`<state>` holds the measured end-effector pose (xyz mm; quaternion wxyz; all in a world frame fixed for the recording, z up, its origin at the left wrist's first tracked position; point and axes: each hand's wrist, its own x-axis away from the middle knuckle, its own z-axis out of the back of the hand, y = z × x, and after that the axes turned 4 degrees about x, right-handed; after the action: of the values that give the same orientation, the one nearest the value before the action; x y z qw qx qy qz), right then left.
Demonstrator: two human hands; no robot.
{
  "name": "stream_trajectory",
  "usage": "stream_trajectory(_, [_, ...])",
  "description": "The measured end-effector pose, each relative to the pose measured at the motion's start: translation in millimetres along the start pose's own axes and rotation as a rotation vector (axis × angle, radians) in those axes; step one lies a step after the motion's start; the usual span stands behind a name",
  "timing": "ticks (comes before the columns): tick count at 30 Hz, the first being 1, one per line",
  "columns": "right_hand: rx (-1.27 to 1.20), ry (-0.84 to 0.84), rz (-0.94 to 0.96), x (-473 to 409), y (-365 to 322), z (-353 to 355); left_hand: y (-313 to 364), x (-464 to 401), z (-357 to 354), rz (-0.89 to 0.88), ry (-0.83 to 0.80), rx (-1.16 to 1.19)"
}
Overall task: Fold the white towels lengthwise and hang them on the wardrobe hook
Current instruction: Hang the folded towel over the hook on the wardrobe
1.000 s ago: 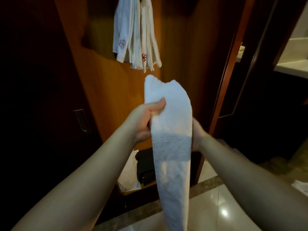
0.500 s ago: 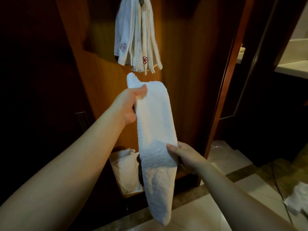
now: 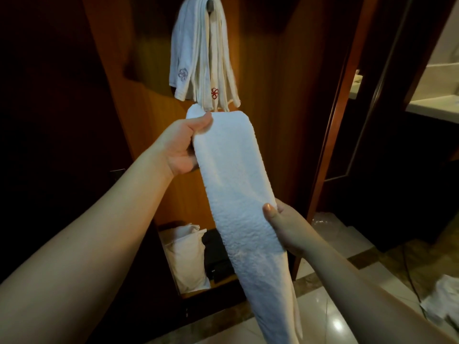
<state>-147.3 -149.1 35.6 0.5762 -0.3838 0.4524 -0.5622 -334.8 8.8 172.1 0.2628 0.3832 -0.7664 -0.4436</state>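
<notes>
White terry makes up the one folded towel (image 3: 233, 184) held up in front of the wardrobe, a long narrow strip running from just under the hanging bundle down to the bottom edge of the view. Furthest left, the dark wardrobe door (image 3: 54, 120) carries one small metal pull. Next comes the left hand (image 3: 180, 147), clamped on the towel's upper left edge with the thumb pressed over the front near the top corner and the other fingers hidden behind the cloth. Above it, several white towels (image 3: 201, 58) hang together from one dark hook (image 3: 211, 4) on the wooden back panel (image 3: 268, 95); their exact number cannot be told, since the folds overlap, but two embroidered emblems show, one grey and one red. Their lower ends hang just above the top of the held towel. Below, on the wardrobe's bottom shelf, one white bag (image 3: 186, 259) stands beside one dark box. Further right, the right hand (image 3: 285, 224) grips the towel's right edge about halfway down, thumb on the front, remaining fingers behind. Along the far right, one crumpled heap of white cloth (image 3: 444, 299) lies on the glossy tiled floor (image 3: 323, 306), and a pale desk (image 3: 437, 105) shows in the next room.
</notes>
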Motion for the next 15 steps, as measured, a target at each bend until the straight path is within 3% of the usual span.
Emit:
stream_trajectory(3, [-0.258, -0.247, -0.130, -1, -3, 12, 1, 2, -5, 0.022, -0.052, 0.052])
stream_trajectory(7, [-0.160, -0.475, -0.237, -3, -14, 18, 1, -3, -16, 0.063, -0.063, 0.058])
stream_trajectory(10, [-0.173, -0.459, -0.197, -2, -28, 16, 1, -12, -21, 0.116, 0.005, 0.030])
stream_trajectory(15, [-0.616, -0.385, -0.187, 2, -35, 8, -9, -30, -17, 0.159, 0.095, -0.042])
